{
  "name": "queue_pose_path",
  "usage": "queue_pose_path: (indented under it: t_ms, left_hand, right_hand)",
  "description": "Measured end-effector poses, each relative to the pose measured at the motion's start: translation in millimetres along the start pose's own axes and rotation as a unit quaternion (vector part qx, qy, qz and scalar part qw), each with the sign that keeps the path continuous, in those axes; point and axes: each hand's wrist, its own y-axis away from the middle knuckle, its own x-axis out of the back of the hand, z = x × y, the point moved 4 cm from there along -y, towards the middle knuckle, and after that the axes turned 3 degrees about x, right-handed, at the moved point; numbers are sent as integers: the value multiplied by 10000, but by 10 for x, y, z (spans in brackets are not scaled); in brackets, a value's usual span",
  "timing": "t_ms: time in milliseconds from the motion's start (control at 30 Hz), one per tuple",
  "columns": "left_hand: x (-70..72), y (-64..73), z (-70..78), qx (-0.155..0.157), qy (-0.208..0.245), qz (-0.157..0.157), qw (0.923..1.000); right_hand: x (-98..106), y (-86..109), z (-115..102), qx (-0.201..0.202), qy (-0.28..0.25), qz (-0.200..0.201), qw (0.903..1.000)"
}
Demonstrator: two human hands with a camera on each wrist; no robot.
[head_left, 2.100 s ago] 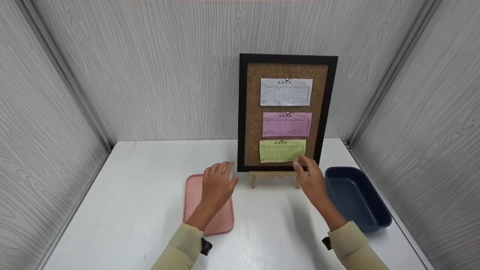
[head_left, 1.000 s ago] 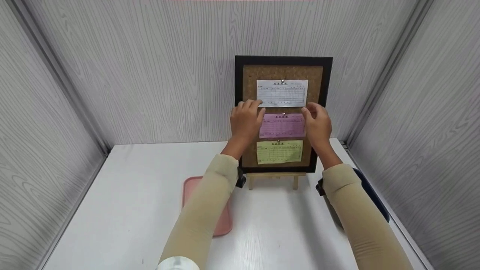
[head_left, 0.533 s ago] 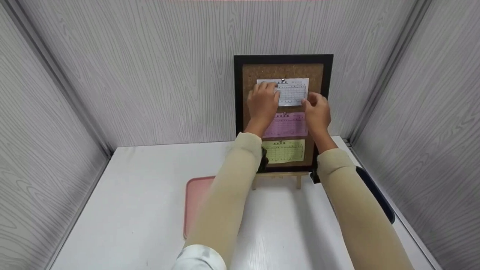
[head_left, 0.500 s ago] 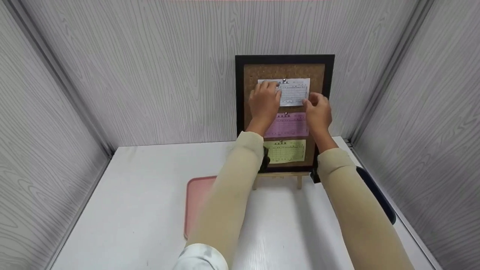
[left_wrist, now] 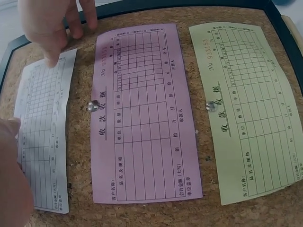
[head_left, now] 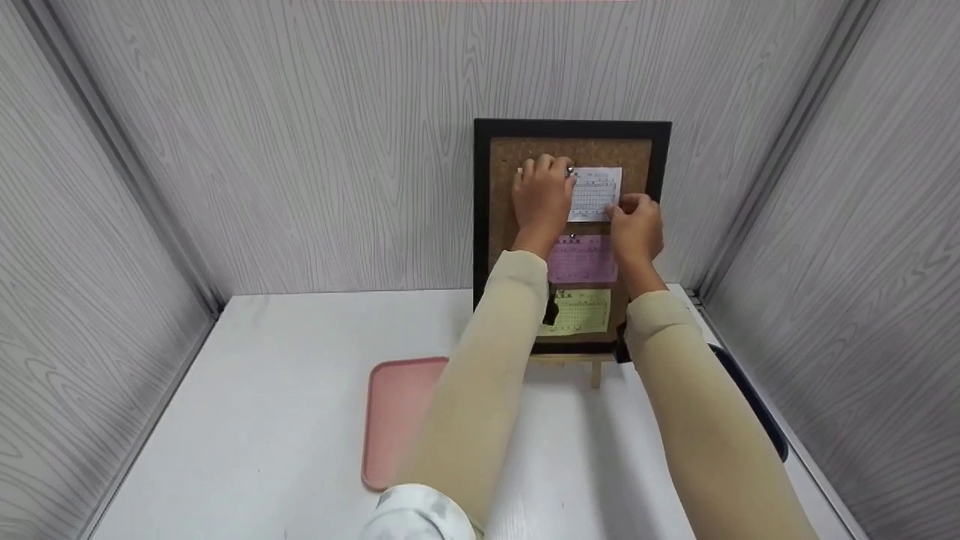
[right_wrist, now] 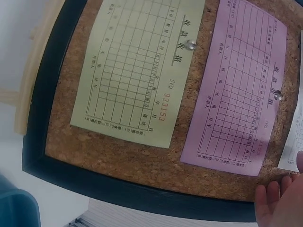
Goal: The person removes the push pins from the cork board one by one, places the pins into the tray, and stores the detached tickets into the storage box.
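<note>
A framed cork board (head_left: 634, 154) stands upright with three paper receipts pinned on it: white (head_left: 596, 196) on top, pink (head_left: 586, 260) in the middle, yellow-green (head_left: 586, 313) at the bottom. My left hand (head_left: 541, 199) covers the white receipt's left half, its thumb and index finger at the clear push pin (head_left: 570, 170) on the top edge. The lower right corner of that receipt is pinched by my right hand (head_left: 637, 229), thumb on the front. In the left wrist view, clear push pins hold the pink receipt (left_wrist: 142, 113) and the yellow-green receipt (left_wrist: 246, 109).
A small wooden easel (head_left: 596, 373) supports the board on the white table (head_left: 300, 405). Left of it lies a pink tray (head_left: 401, 405), partly under my left sleeve. A dark blue basin (head_left: 750, 397) sits at the right, mostly hidden by my right arm.
Both hands have risen from over the table to the white receipt. Lately the left hand has slid right to its push pin, while the right keeps at the lower right corner.
</note>
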Motion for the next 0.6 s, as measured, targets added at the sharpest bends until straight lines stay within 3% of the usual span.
queue_pose_path:
  t_ms: [333,600]
  left_hand:
    - [36,-25,4,131,-71,94,9998]
    - [43,-49,12,139,21,-61,9999]
  right_hand:
    - [-48,10,-48,-197,-291,-19,9994]
    - [-11,-12,-15,-224,-799,111,9965]
